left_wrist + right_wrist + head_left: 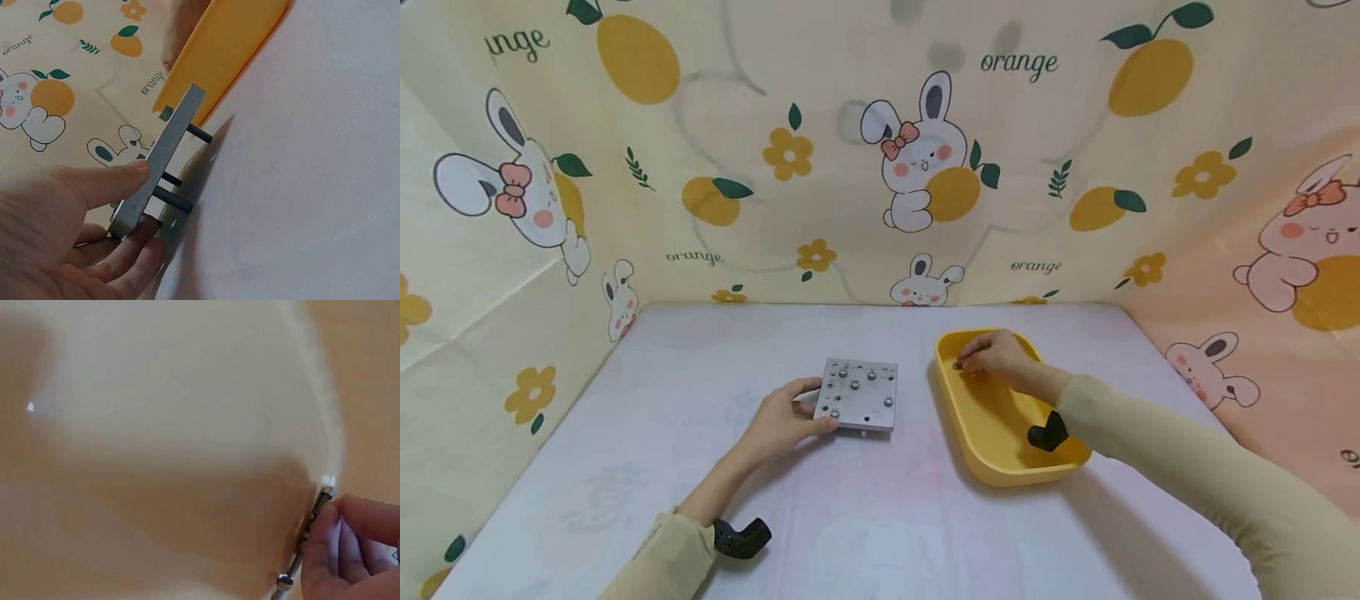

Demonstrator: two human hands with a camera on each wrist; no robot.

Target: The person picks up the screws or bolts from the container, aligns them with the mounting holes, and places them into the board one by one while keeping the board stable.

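Note:
My left hand (784,423) grips the left edge of a square grey metal plate (868,401), thumb on the near side and fingers underneath. Several holes dot its face, and several bolts are set in it. In the left wrist view, threaded bolt ends (173,200) stick out below the plate, which is tilted over the table. My right hand (996,354) reaches into the yellow tray (992,479) at its far left. Its bent fingers meet right beside several small metal screws (285,584) lying along the tray wall; I cannot tell whether they pinch one.
Both things are on a table (700,367) with a pale cloth. A patterned curtain (820,208) with rabbits and oranges encloses the back and both sides. A black wrist device (1048,432) on the right arm overlaps the tray in the head view.

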